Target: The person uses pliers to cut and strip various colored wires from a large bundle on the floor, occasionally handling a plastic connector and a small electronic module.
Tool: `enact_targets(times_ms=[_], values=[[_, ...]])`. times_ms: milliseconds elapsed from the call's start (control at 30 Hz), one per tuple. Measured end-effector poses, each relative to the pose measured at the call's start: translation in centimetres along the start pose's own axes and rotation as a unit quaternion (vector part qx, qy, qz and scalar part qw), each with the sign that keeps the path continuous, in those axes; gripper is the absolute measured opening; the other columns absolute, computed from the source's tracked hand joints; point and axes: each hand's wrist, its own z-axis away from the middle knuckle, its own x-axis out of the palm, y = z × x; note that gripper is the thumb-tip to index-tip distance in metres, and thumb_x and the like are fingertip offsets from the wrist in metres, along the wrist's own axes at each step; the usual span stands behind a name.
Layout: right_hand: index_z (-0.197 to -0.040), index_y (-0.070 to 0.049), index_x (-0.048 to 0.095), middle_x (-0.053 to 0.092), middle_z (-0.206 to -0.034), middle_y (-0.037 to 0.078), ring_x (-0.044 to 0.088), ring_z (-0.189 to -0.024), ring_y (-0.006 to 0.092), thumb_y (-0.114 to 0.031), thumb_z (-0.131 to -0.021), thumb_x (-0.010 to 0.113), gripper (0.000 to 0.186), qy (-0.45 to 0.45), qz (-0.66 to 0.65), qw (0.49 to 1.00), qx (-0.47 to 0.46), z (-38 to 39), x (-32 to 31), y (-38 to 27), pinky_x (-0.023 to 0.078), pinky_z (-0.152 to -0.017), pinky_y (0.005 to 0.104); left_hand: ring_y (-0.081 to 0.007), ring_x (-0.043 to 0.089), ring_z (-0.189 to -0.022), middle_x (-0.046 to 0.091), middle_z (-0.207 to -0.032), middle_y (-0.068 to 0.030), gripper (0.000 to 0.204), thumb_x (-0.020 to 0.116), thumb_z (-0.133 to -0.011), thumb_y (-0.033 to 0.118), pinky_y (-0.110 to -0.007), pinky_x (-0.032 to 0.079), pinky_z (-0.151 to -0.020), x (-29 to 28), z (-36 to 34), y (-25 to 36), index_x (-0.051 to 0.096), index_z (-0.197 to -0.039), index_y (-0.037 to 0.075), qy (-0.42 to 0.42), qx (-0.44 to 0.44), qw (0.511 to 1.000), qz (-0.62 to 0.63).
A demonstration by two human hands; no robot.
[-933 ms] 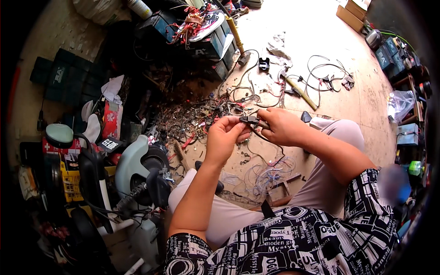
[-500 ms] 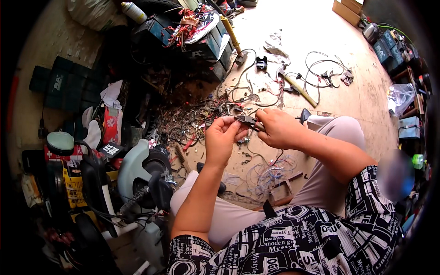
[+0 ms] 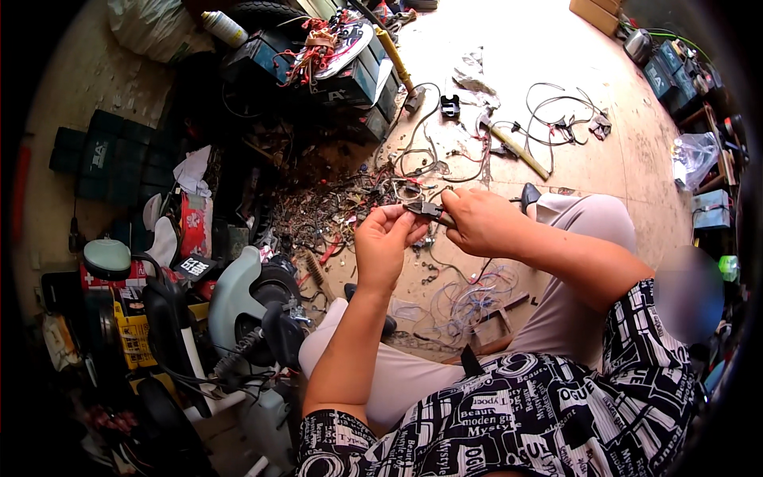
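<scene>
"Above the littered floor (image 3: 636, 171), what is that between the left hand (image 3: 383, 237) and the right hand (image 3: 482, 224)?"

"Dark metal pliers (image 3: 431, 211). The right hand is wrapped around their handles."

"Which way do they lie?"

"Their long axis runs roughly left to right, tilted slightly so the handle end sits nearer the body. The nose points left, straight at the left fingertips."

"So the left hand is nearer the working end?"

"Yes, right at it. Thumb and forefinger are drawn in there; whether they pinch something small, or how far the nose is parted, I can't tell."

"And around them?"

"A heap of scrap (image 3: 322, 203) spreads leftward on the floor, and a tangle of pale wire (image 3: 469, 298) lies nearer the body. The yellow-handled hammer (image 3: 518, 151) is well apart, beyond the right hand."
</scene>
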Motion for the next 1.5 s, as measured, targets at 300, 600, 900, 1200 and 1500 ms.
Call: enact_targets(times_ms=[300, 600, 900, 1200, 1500], values=[[-0.09, 0.001, 0.045, 0.058, -0.08, 0.021, 0.058, -0.079, 0.0397, -0.02, -0.083, 0.055, 0.024, -0.005, -0.042, 0.999, 0.004, 0.1, 0.5, 0.1, 0.046, -0.07, 0.0472, -0.018, 0.067, -0.08, 0.066, -0.091, -0.0135, 0.008, 0.054, -0.09, 0.0, -0.027, 0.059, -0.072, -0.1, 0.4, 0.0, 0.057, -0.095, -0.006, -0.011, 0.001, 1.0, 0.005], [-0.09, -0.001, 0.048, 0.062, -0.075, 0.02, 0.061, -0.073, 0.0397, -0.022, -0.083, 0.057, 0.024, -0.004, -0.049, 0.999, -0.021, -0.1, 1.3, 1.1, 0.048, -0.067, 0.0487, -0.0181, 0.066, -0.085, 0.064, -0.094, -0.0119, 0.005, 0.05, -0.093, 0.002, -0.027, 0.056, -0.073, -0.4, 0.7, -0.3, 0.052, -0.094, -0.002, -0.047, 0.017, 0.998, -0.028], [-0.093, 0.002, 0.044, 0.059, -0.083, 0.024, 0.059, -0.082, 0.0402, -0.02, -0.083, 0.053, 0.026, -0.041, -0.081, 0.996, -0.016, 0.2, 0.4, 0.6, 0.047, -0.073, 0.0478, -0.0195, 0.067, -0.082, 0.064, -0.094, -0.0128, 0.004, 0.05, -0.093, 0.003, -0.03, 0.058, -0.073, -0.8, 0.7, -0.2, 0.051, -0.096, 0.0, -0.068, -0.003, 0.998, -0.007], [-0.092, 0.003, 0.047, 0.058, -0.087, 0.022, 0.059, -0.085, 0.0382, -0.021, -0.081, 0.054, 0.028, -0.011, -0.051, 0.999, -0.002, 0.3, 0.3, 0.0, 0.047, -0.077, 0.0459, -0.0198, 0.067, -0.085, 0.065, -0.095, -0.0146, 0.007, 0.051, -0.093, 0.003, -0.03, 0.058, -0.074, -0.3, 0.5, -0.1, 0.054, -0.097, -0.002, -0.06, -0.009, 0.998, -0.002], [-0.092, 0.002, 0.047, 0.058, -0.09, 0.02, 0.059, -0.085, 0.0368, -0.023, -0.08, 0.056, 0.029, -0.007, -0.023, 1.0, -0.001, 0.3, 0.7, 0.2, 0.048, -0.076, 0.0454, -0.0199, 0.067, -0.084, 0.066, -0.094, -0.0142, 0.007, 0.052, -0.092, 0.002, -0.03, 0.058, -0.074, -0.1, 0.6, -0.3, 0.055, -0.097, -0.003, -0.05, 0.011, 0.998, -0.023]])
